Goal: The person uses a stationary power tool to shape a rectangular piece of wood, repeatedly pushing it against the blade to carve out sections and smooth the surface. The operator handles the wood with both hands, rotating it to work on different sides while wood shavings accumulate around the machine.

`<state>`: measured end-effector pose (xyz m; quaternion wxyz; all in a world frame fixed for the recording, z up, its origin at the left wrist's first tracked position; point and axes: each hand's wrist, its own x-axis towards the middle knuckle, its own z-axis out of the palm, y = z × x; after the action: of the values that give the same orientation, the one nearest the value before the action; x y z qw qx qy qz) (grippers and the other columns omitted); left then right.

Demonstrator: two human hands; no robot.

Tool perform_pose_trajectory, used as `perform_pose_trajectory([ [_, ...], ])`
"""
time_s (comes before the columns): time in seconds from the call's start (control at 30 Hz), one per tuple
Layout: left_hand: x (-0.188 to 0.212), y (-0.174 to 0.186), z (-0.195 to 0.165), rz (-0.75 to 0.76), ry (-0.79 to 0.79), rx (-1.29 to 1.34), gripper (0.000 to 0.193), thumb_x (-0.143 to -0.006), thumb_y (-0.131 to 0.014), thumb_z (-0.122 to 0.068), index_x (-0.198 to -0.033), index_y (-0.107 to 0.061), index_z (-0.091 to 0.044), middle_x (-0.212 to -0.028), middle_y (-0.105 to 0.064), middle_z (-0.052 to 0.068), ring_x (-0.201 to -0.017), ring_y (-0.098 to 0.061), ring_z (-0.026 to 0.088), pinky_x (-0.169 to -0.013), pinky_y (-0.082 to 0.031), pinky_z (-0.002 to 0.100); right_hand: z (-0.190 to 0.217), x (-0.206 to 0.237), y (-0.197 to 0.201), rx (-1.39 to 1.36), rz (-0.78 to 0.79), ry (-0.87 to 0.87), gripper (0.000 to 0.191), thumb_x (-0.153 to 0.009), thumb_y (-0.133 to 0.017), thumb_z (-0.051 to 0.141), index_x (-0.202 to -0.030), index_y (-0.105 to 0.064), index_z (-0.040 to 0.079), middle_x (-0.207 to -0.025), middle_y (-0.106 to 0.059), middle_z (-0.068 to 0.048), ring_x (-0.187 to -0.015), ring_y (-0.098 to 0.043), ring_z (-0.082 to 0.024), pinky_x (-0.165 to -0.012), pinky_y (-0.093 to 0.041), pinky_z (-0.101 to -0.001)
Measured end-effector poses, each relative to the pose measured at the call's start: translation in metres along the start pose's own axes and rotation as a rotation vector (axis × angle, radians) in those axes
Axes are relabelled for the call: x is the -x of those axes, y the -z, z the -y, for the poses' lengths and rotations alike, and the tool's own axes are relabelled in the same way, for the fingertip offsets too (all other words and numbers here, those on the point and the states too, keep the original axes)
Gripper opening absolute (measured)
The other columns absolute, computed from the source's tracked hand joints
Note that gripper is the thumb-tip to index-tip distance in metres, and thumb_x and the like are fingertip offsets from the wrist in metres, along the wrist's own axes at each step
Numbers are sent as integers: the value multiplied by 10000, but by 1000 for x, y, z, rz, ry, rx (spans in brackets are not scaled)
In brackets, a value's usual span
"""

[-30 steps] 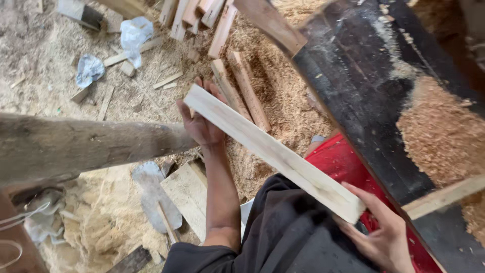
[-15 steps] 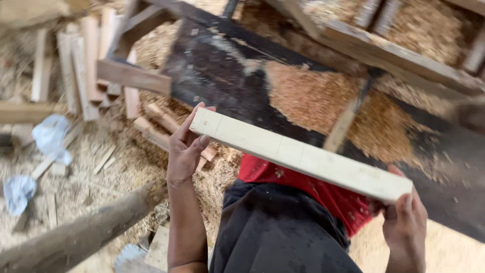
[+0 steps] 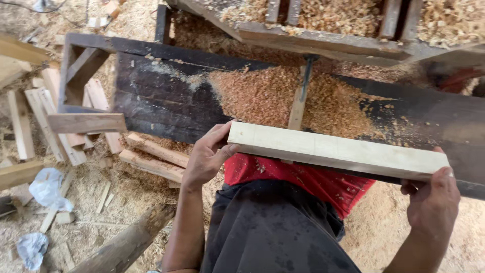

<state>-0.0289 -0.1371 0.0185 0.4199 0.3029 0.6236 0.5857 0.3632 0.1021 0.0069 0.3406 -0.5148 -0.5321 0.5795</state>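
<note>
Pale wooden plank (image 3: 336, 150) held crosswise, long axis left to right, slightly lower at right, left hand (image 3: 206, 157) and right hand (image 3: 432, 198) each grasping an end, above dark sawdust-strewn surface (image 3: 166, 98).

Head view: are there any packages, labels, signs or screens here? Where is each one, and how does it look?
No labels, signs or screens show.
Crumpled plastic bag: on the sawdust floor at the left, whitish-blue, no print visible.
Second crumpled bag: lower left corner, grey-white, partly in shavings.
Pale wooden plank: held between left hand and right hand, bare, unmarked.
</note>
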Motion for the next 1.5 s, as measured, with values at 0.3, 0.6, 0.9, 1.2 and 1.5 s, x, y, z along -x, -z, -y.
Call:
perform_pose_trajectory([
  [0.3, -17, -34, -3, 9, 88, -63, 611, -901, -675, -41, -1456, -477, 121, -1437, -555, 152, -1273, -587, 207, -1063, -497, 306, -16, -16, 43, -132, -46, -49, 818, -1093, -298, 607, -1638, -364, 1, -1060, -615, -57, -849, -555, -138, -666, -434, -295],
  [0.6, -31, -50, -6, -67, 43, -269, 493, -920, -692, -67, -1400, -616, 14, -1274, -679, 142, -1172, -664, 216, -1010, -566, 331, 16, -17, 44, 302, -9, -73, 736, -1075, -333, 561, -1590, -396, 38, -1049, -635, -52, -851, -603, -146, -680, -534, -312],
  [0.9, -49, -77, -13, -78, 110, -288, 558, -966, -675, -268, -1430, -539, 11, -1240, -669, 146, -1115, -678, 248, -942, -589, 371, 44, -8, -70, 913, 143, 838, 863, -810, -727, 608, -1421, -520, 35, -1396, -550, -224, -1345, -488, -349, -1167, -406, -502],
  [1.2, -62, -96, -29, -34, 125, -421, 569, -971, -697, -241, -1401, -545, 98, -1165, -606, 194, -1047, -637, 294, -903, -514, 344, 25, -44, -119, 1076, 367, 699, 715, -750, -800, 541, -1295, -666, 97, -1174, -691, -67, -1118, -615, -234, -1162, -368, -477],
  [1.5, -85, -99, -27, -42, 273, -335, 558, -952, -721, -208, -1400, -576, 91, -1149, -668, 164, -1042, -673, 257, -938, -526, 342, 19, -68, -121, 1055, 344, 707, 553, -736, -839, 398, -1208, -724, 134, -1098, -738, -56, -1026, -684, -242, -1017, -445, -417],
])
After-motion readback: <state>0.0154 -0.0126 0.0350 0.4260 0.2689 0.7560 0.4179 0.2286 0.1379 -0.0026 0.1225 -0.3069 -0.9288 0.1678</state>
